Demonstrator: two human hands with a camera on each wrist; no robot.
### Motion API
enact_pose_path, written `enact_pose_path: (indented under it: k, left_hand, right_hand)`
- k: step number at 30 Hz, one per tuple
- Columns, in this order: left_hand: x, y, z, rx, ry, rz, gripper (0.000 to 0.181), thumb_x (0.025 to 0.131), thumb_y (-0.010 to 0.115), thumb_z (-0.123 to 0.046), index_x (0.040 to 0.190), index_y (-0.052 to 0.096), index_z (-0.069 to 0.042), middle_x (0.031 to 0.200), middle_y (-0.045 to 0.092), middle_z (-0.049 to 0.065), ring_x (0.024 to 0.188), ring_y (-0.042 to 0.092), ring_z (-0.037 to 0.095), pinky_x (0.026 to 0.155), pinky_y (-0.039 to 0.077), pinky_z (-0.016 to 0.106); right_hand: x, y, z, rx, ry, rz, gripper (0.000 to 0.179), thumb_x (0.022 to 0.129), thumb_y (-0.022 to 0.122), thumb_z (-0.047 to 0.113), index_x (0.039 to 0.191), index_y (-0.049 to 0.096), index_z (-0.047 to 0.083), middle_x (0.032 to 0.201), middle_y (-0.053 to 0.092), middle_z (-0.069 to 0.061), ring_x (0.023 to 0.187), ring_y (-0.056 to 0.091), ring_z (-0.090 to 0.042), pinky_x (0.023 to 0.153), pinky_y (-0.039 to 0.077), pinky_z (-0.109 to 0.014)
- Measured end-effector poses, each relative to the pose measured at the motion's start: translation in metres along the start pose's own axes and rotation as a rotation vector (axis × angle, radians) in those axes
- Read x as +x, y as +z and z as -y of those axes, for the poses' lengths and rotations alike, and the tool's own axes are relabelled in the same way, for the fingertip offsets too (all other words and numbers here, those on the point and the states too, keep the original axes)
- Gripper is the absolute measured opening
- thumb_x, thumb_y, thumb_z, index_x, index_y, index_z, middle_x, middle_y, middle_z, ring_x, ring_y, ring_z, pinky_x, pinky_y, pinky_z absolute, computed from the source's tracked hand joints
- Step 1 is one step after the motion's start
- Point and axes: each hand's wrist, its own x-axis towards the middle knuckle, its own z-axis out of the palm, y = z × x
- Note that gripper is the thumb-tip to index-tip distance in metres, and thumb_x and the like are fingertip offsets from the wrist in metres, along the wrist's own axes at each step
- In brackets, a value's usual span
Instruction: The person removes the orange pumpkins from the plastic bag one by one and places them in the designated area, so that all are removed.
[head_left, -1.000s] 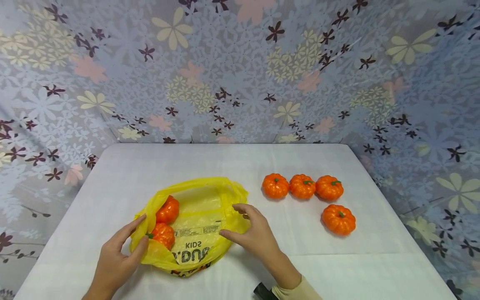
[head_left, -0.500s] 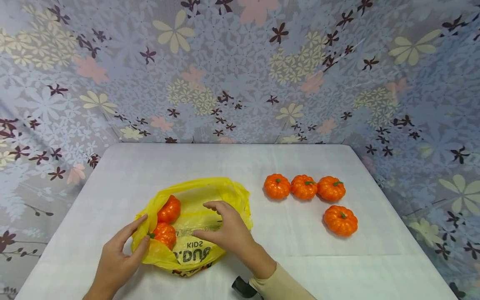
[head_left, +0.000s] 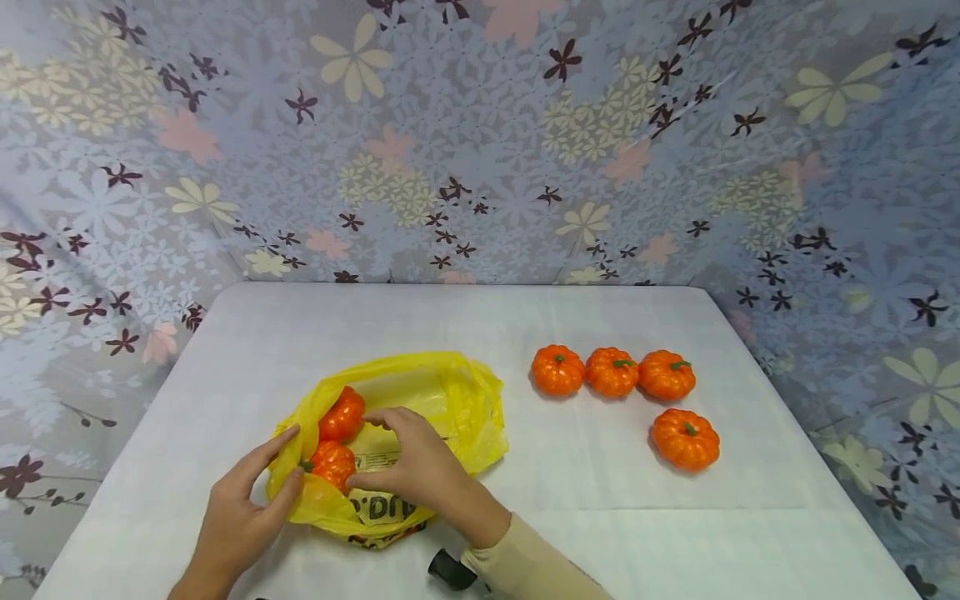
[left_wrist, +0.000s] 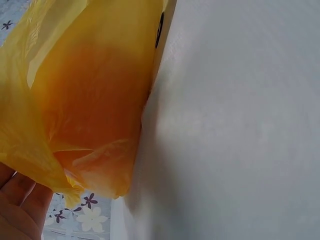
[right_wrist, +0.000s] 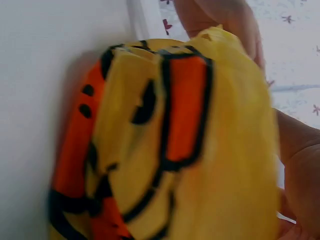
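The left hand (head_left: 236,512) pinches the rim of a thin, crinkled bag (head_left: 476,421), the right hand (head_left: 423,467), spread wide, is beside two glossy, ribbed pumpkins (head_left: 343,416) inside, and farther away four more pumpkins (head_left: 611,372) sit on the white worktop (head_left: 420,318), with open room to its straight far edge.

2 bagged pumpkins (head_left: 342,415) (head_left: 332,465) partly hidden

A white bench (head_left: 465,317) reaches back to a wall (head_left: 480,125) of floral cloth, which also runs along the left and right sides. Its print is grey-blue, strewn with pale yellow flowers (head_left: 352,58), pink flowers (head_left: 187,135) and small maroon flowers (head_left: 562,60). A faint crease (head_left: 675,509) crosses the bench's near right part. Light falls softly; the right side looks dimmer.
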Motion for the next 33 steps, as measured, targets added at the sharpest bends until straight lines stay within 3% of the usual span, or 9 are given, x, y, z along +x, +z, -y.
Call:
enact_pose_path:
  k: [9,21,29,33]
  left_hand:
    - [-0.001,0.001,0.003,0.005,-0.002,-0.005,0.053,0.083,0.077,0.003,0.133,0.064,-0.005,0.129,0.067,0.010,0.120,0.050,-0.009,0.100,0.036,0.006]
    - [-0.002,0.001,0.003,-0.003,-0.016,-0.001,0.053,0.083,0.077,0.002,0.134,0.064,-0.006,0.129,0.067,0.009,0.120,0.050,-0.008,0.100,0.036,0.006]
    - [-0.005,-0.001,0.001,0.002,-0.029,-0.005,0.051,0.084,0.077,0.001,0.133,0.065,-0.006,0.129,0.067,0.009,0.120,0.050,-0.009,0.100,0.036,0.006]
    - [-0.005,-0.001,0.002,0.005,-0.020,-0.007,0.052,0.084,0.077,0.002,0.133,0.064,-0.005,0.129,0.067,0.010,0.121,0.050,-0.009,0.101,0.036,0.006]
  right_hand:
    - [0.007,0.013,-0.004,0.018,-0.014,0.062,0.072,0.076,0.091,0.033,0.136,0.059,0.012,0.134,0.060,0.000,0.116,0.057,-0.017,0.093,0.051,-0.027]
    - [0.015,0.028,-0.009,0.008,-0.003,0.126,0.070,0.074,0.092,0.021,0.136,0.061,0.018,0.129,0.060,0.008,0.112,0.057,-0.008,0.093,0.049,-0.022]
    - [0.017,0.035,-0.013,-0.028,-0.082,0.140,0.066,0.075,0.091,0.020,0.135,0.064,0.016,0.131,0.062,0.009,0.118,0.057,-0.007,0.099,0.046,-0.020]
    - [0.018,0.034,-0.018,0.021,-0.116,0.132,0.063,0.077,0.089,0.020,0.134,0.064,0.014,0.131,0.063,0.008,0.117,0.058,-0.007,0.098,0.047,-0.020]
